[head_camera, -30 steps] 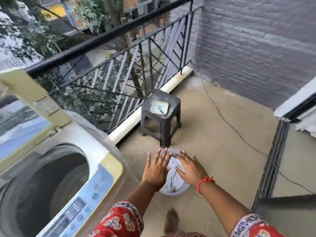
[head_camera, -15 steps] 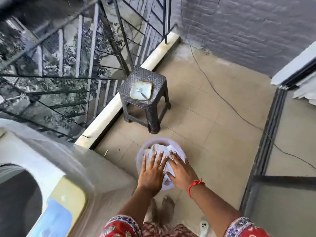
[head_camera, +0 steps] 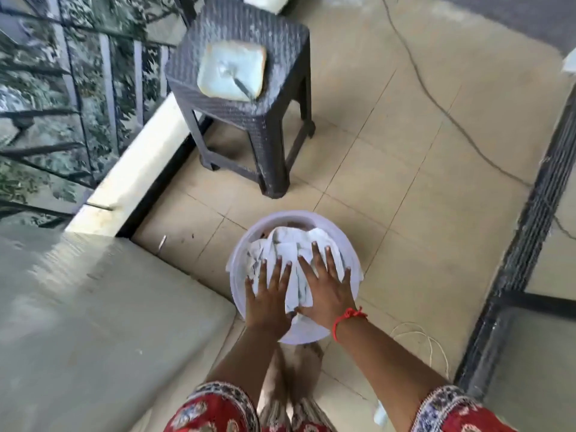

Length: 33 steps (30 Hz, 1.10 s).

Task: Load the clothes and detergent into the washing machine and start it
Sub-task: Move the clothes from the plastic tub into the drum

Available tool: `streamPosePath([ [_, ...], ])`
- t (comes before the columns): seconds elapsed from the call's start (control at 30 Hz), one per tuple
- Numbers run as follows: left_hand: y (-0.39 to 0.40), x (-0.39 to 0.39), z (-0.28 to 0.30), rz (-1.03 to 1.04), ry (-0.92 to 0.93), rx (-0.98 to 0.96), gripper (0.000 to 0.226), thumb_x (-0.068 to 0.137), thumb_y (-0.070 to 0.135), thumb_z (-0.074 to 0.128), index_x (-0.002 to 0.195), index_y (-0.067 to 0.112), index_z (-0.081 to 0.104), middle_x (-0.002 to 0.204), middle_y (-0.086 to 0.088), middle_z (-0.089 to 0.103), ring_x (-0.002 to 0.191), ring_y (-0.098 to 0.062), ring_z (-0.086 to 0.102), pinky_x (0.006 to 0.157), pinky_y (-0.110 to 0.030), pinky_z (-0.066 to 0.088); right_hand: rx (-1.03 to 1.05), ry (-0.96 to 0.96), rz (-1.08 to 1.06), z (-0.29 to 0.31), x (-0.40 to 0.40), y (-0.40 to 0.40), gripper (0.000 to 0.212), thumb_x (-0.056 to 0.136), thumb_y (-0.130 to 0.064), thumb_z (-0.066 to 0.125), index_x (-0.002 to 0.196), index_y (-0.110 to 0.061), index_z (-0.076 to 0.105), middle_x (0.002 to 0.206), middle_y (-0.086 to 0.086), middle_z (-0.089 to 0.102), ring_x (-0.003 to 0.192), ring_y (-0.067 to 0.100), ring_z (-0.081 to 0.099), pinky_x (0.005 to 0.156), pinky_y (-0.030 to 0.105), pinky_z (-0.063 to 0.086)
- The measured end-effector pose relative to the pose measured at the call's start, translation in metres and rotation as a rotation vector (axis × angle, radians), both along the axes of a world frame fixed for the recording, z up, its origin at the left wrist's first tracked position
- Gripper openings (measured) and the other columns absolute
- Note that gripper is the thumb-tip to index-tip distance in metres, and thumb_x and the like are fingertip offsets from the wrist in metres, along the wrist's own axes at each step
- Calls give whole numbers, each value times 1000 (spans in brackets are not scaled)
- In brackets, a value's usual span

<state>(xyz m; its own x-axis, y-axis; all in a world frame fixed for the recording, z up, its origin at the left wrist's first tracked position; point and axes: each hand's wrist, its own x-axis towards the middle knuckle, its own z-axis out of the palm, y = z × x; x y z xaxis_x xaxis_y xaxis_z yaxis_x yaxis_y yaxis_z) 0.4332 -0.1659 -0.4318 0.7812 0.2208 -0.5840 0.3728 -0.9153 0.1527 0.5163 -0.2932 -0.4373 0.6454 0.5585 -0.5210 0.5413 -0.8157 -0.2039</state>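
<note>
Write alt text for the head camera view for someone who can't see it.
Both hands, left hand and right hand, press flat on white clothes in a round white tub on a tiled balcony floor, near a dark wicker stool.

Crumpled white clothes point(head_camera: 290, 251) heaped in round white tub point(head_camera: 311, 333) on floor.

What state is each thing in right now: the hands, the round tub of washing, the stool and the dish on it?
Left hand: open, fingers spread, flat on the cloth.
Right hand: open, fingers spread, flat on the cloth.
White crumpled clothes: heaped in the tub.
Round white plastic tub: upright on the floor, full.
Dark woven stool: upright.
Pale square dish: resting on the stool.
</note>
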Motion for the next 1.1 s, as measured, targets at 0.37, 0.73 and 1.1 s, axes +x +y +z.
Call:
streamPosePath([
  [0.37,15,20,-130,60,83,-111,148,47,75,75,140,40,-36,148,7,-45,139,-36,-36,98,-78,24,-91,154,-122,-133,13,17,145,47,-75,77,141,-49,-29,147,5,-49,135,43,-40,94,86,15],
  [0.73,13,33,-208,162,-44,-151,86,70,42,64,141,31,16,158,-2,17,146,-42,0,100,-62,41,1,167,-135,-186,23,30,94,62,-42,76,143,-36,28,143,16,23,133,45,29,112,53,29],
  [1.1,1,17,-117,274,-125,-250,61,85,21,63,140,20,36,154,0,26,141,-37,23,104,-40,40,78,135,-272,-72,-10,35,60,84,-18,61,137,-37,40,146,9,24,130,39,33,98,49,47],
])
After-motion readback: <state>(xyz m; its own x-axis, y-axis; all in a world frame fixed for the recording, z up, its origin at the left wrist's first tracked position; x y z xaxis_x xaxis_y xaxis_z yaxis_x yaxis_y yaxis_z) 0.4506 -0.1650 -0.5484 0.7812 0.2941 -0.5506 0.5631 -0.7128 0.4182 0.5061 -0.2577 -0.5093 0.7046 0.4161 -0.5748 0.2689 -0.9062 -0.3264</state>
